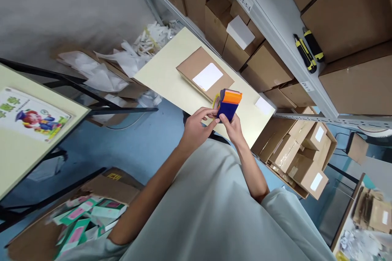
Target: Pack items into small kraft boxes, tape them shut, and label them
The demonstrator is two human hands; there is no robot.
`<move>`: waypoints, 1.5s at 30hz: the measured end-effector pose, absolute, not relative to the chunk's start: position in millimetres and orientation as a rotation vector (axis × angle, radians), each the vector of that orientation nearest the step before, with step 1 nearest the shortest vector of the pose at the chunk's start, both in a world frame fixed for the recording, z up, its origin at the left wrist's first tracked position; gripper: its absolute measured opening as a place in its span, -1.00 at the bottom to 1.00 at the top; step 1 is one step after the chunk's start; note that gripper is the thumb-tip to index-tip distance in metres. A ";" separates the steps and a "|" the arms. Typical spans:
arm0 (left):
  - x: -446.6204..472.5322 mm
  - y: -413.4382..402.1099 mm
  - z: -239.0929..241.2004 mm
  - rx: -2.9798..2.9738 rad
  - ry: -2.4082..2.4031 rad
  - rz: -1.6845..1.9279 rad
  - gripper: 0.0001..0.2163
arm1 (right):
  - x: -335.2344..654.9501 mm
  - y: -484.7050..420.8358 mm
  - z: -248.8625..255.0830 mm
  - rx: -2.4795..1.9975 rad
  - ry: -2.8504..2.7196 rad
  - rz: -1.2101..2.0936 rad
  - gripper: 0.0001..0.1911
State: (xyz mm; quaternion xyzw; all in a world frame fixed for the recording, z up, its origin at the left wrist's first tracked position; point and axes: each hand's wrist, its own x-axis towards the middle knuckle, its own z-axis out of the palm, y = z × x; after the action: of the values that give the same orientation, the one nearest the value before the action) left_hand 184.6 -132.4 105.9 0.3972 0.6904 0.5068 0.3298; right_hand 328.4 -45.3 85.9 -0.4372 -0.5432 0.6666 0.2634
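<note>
Light's decent and pretty even, kinda cool. The white label [207, 76] on the cardboard parcel [199, 59] is nearly blown out, while the cartons [196, 2] under the metal shelf [269, 20] sit in shadow. Left hand [197, 127] and right hand [234, 129] look sharp enough; the plastic bags [361, 244] lower right go mushy, and the edges get wide-angle stretch.

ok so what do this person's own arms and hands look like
The left hand and right hand are ungloved, with no watch or bracelet visible. The forearms are bare; short, loose, pale grey-green sleeves match the plain top.
</note>
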 end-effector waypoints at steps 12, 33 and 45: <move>135.3 -111.3 173.6 1.370 1.622 1.261 -0.68 | 401.2 -59.4 103.5 -1.107 -2.280 1.194 -0.54; 159.1 -170.0 231.3 2.044 1.572 1.291 -0.81 | 451.5 -75.2 147.5 -0.600 -2.600 0.688 -0.67; 169.1 -178.1 251.9 2.207 1.552 1.296 -0.85 | 455.5 -83.1 169.0 -0.579 -2.533 0.450 -0.85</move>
State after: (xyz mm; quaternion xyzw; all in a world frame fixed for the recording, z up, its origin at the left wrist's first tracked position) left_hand 169.1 -178.1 251.9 0.7353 0.5171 0.4319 0.0740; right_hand 455.5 -83.1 169.0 -0.2126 -0.9301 0.1654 0.2498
